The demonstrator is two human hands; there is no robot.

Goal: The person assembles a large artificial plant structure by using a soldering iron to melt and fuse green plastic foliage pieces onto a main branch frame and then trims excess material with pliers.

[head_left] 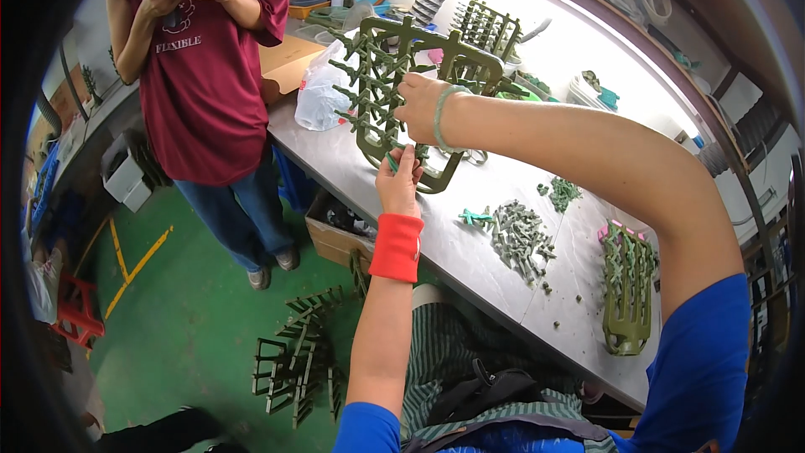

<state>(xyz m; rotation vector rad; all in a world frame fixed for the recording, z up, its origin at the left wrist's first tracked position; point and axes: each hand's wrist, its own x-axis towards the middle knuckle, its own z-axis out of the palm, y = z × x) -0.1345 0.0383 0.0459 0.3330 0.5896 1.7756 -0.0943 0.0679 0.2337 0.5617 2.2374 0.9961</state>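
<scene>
An olive-green rack (pixel 444 180) with rows of small branching prongs stands tilted before me over the table edge. My left hand (pixel 401 178), below a red wristband, is closed at the rack's lower left, with a small green piece (pixel 392 162) showing between its fingers. Higher up, my right hand (pixel 425 107), a pale green bangle at its wrist, reaches over the frame. Its fingers are curled in among the prongs, and what they grip is hidden. A pile of small grey-green pieces (pixel 521 239) lies on the table, beside some brighter green ones (pixel 476 217).
Another olive rack (pixel 629 294) lies at the table's right, and one more (pixel 488 29) stands at the back. A plastic bag (pixel 323 88) sits left of my rack. Several racks (pixel 298 361) are heaped on the floor. A co-worker (pixel 201 75) in a maroon shirt stands left.
</scene>
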